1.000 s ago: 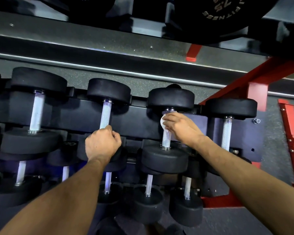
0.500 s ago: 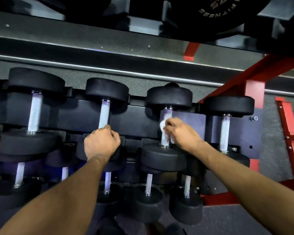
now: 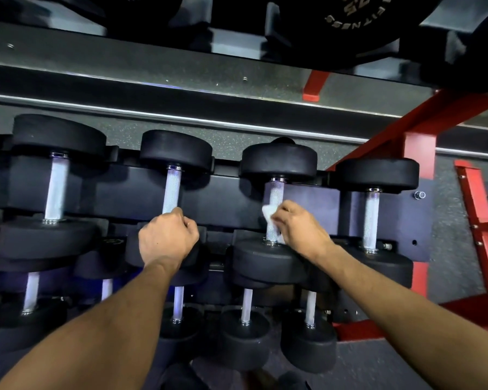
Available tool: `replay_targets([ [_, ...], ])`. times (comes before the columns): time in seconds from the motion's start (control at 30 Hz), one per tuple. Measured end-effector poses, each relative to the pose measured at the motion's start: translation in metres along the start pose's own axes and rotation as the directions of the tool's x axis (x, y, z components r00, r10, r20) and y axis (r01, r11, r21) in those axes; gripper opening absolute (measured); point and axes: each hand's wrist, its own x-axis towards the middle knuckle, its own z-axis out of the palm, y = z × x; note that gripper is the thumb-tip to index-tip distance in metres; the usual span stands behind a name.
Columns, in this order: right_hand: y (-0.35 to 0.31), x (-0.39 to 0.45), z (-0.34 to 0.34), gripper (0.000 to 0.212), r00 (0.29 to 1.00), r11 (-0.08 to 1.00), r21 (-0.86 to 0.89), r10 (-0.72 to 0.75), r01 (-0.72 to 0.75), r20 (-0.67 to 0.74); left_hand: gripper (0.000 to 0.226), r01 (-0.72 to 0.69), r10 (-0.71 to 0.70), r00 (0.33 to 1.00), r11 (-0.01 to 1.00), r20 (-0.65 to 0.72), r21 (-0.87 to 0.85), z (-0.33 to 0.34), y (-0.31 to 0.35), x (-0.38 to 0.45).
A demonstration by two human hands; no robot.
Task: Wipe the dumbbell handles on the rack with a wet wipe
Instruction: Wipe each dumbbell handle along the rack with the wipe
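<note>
Here, right hand (image 3: 299, 229) fingers pinching white wipe (image 3: 268, 213) round dumbbell handle (image 3: 275, 198), left hand (image 3: 166, 237) seemingly gripping neighbouring handle (image 3: 172, 190)

Place: a gym, at the free-weights corner where I am standing.
Main sign: a tiered rack (image 3: 316, 204) across the middle of the frame, loaded with black dumbbells (image 3: 276, 218) that have round rubber ends and rough metal handles.
Lower tiers: smaller dumbbells (image 3: 244, 327) sit in rows along the bottom of the frame.
Top right: a big black weight plate (image 3: 350, 23) with raised lettering and the number 75.
Right side: a red-painted steel frame (image 3: 417, 153) with bolts.
Floor: dark speckled rubber matting (image 3: 445, 249) at the right edge.
</note>
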Motion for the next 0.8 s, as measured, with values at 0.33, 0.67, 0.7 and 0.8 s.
replay_targets([
  [0.33, 0.005, 0.038, -0.01, 0.019, 0.941, 0.96, 0.177, 0.254, -0.217, -0.224, 0.02, 0.001, -0.001, 1.0, 1.0, -0.003, -0.004, -0.001, 0.001, 0.0],
  [0.67, -0.01, -0.005, 0.003, 0.019, 0.916, 0.874, 0.278, 0.393, -0.398, 0.075, 0.021, -0.006, 0.006, 1.0, 1.0, -0.003, -0.001, 0.0, 0.0, 0.0],
  [0.7, -0.011, 0.002, 0.001, 0.02, 0.912, 0.869, 0.291, 0.41, -0.4, 0.029, 0.021, -0.006, 0.006, 1.0, 1.0, -0.003, -0.001, 0.0, 0.0, 0.0],
  [0.8, -0.011, 0.03, -0.009, 0.016, 0.846, 0.83, 0.356, 0.508, -0.429, -0.163, 0.021, -0.003, 0.003, 1.0, 1.0, 0.01, 0.004, -0.001, -0.001, -0.001],
])
